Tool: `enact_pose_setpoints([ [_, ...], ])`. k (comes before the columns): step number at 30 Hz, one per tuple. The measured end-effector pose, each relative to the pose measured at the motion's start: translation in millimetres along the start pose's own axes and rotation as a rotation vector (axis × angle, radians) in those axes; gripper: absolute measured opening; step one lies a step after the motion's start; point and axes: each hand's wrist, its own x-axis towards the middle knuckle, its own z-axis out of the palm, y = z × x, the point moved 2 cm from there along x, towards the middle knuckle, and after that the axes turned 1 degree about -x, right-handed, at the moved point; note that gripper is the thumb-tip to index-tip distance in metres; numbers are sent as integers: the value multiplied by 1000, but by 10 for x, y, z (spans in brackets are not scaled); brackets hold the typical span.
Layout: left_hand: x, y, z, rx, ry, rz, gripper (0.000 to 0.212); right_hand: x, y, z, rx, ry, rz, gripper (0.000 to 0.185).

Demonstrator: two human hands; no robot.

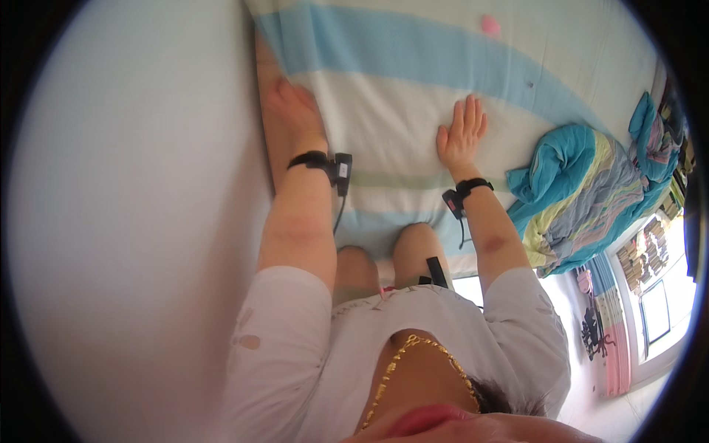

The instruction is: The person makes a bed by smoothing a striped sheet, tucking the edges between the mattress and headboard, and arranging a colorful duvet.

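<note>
A striped bed sheet (382, 122) in white, pale blue and green spreads over the bed in front of me. My right hand (462, 135) rests palm down on a white stripe, fingers extended, holding nothing. By the wall, my left hand (296, 111) is at the sheet's left edge, over a bare tan strip of the bed (265, 55). Its fingers are blurred, so any grip on the cloth is unclear. Soft wrinkles run through the sheet between both hands. My knees (418, 243) are on the bed's near part.
A pale wall (138, 166) borders the bed on the left. To the right lies a bunched teal, yellow and grey quilt (581, 194). A small pink object (490, 25) is on the far sheet. Black devices with cables, one a strapped unit (342, 170), sit at both wrists.
</note>
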Motion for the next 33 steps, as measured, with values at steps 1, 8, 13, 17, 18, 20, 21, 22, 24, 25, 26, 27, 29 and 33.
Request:
enact_pose_setpoints([
  [1, 4, -14, -7, 37, -7, -6, 34, -21, -4, 2, 9, -11, 14, 60],
  [8, -21, 139, -157, 199, -100, -82, 30, -10, 37, 25, 59, 83, 42, 57],
  [13, 1, 297, -212, 251, -145, -86, 29, -42, 95, 42, 71, 109, 55, 57],
  [17, 12, 372, -256, 4, -155, -124, 29, -77, 120, 69, 83, 121, 57, 57],
  [18, 11, 381, -296, 9, -148, -124, 29, -80, 131, 64, 82, 123, 57, 57],
  [20, -81, 320, -378, -207, -289, -202, 41, -67, 133, 71, 90, 127, 50, 57],
  [21, -176, 251, -442, -274, -330, -233, 45, -57, 114, 60, 94, 140, 49, 57],
  [22, -412, 70, -549, -104, -293, 47, 48, -35, 72, 59, 103, 155, 43, 56],
  [24, -902, 18, -674, 70, -322, 263, 53, -89, 142, 59, 76, 166, 45, 56],
  [25, -1208, 99, -749, 85, -377, 198, 55, -130, 192, 75, 50, 178, 51, 56],
  [26, -1487, 62, -832, 80, -363, 185, 56, -119, 191, 71, 57, 184, 44, 56],
  [27, -1723, 3, -880, 82, -344, 168, 57, -103, 159, 80, 71, 196, 36, 56],
  [29, -2005, 92, -774, 172, -290, 121, 49, -90, 126, 89, 82, 208, 23, 55],
  [33, -1913, 238, -641, 331, -402, 122, 35, -97, 107, 64, 70, 239, 3, 55],
])
